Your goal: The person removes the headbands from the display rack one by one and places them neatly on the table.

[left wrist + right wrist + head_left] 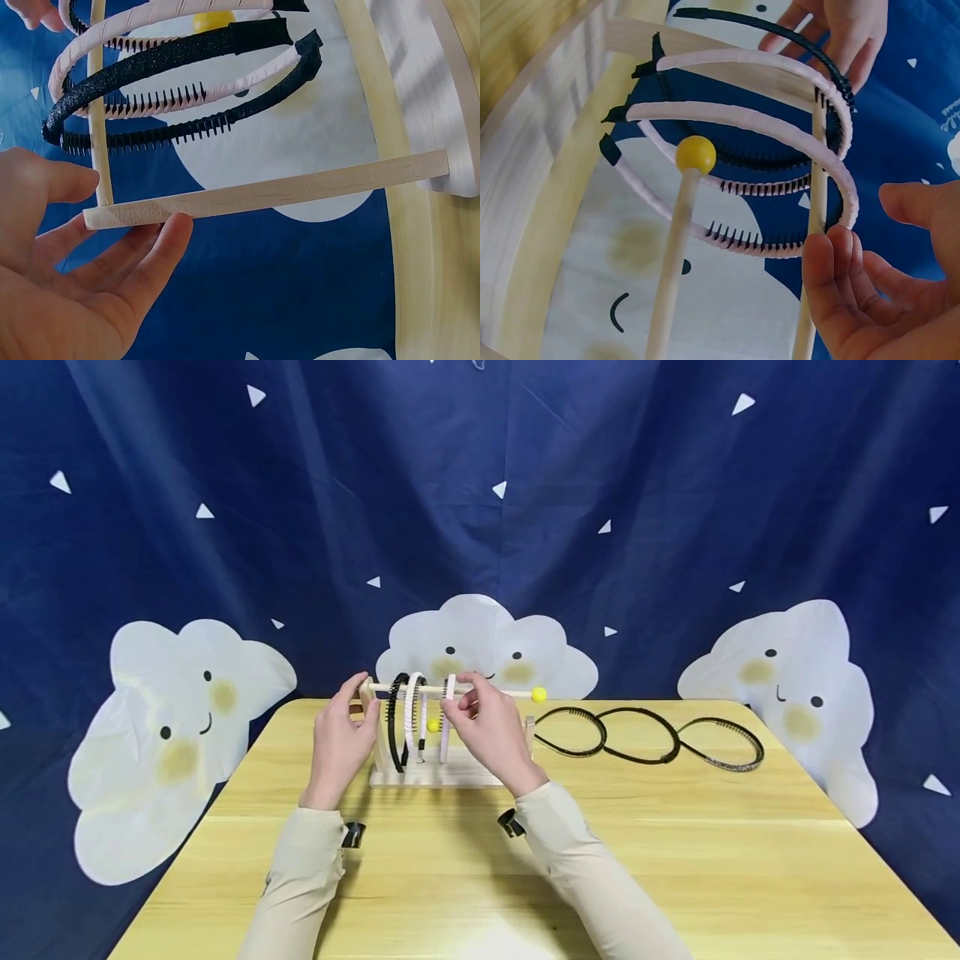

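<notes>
A wooden headband rack (442, 779) stands on the table, its upper rod (517, 693) tipped with a yellow ball (538, 694). My left hand (341, 735) grips the top of the rack's left upright (300, 191), thumb on one side and fingers on the other. Over the rod hang a black toothed headband (393, 727), a pale pink headband (410, 714) and, farther right, another pale pink headband (446, 727). Beside this last one is my right hand (491, 727). Its fingertips touch the rod by the band, while the thumb stands apart from it in the right wrist view.
Three black headbands (641, 760) lie in a row on the wooden table (675, 860), right of the rack. A second rod with a yellow ball (696, 156) sits lower on the rack. Behind the table hangs a dark blue curtain (450, 460) with cloud faces.
</notes>
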The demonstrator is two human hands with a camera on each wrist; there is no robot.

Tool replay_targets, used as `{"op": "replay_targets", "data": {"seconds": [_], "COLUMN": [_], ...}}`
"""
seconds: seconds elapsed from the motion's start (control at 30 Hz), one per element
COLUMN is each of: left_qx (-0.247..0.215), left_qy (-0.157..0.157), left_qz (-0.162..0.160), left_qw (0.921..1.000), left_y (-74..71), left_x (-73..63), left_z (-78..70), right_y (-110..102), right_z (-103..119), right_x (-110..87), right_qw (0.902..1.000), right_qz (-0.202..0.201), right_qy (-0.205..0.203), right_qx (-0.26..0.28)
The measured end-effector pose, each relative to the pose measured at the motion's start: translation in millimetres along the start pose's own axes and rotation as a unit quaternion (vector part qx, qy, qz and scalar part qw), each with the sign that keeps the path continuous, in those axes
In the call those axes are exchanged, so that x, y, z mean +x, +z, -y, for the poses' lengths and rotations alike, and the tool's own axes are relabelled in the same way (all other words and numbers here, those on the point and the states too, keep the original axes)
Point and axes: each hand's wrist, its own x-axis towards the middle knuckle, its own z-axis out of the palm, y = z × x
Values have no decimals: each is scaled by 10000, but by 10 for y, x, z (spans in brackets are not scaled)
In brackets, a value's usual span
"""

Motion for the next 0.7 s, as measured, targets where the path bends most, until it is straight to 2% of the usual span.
{"op": "replay_targets", "data": {"seconds": [0.43, 0.7], "left_qx": [10, -8], "left_qy": [26, -4], "left_qz": [-44, -21], "left_qw": [10000, 10000], "left_y": [-1, 11], "left_x": [-5, -9], "left_z": [-12, -6], "right_y": [85, 128], "right_z": [-71, -60], "right_x": [-16, -8], "right_qw": [9999, 10000], "right_qz": [31, 3], "right_qy": [83, 61], "right_qx": [114, -34]}}
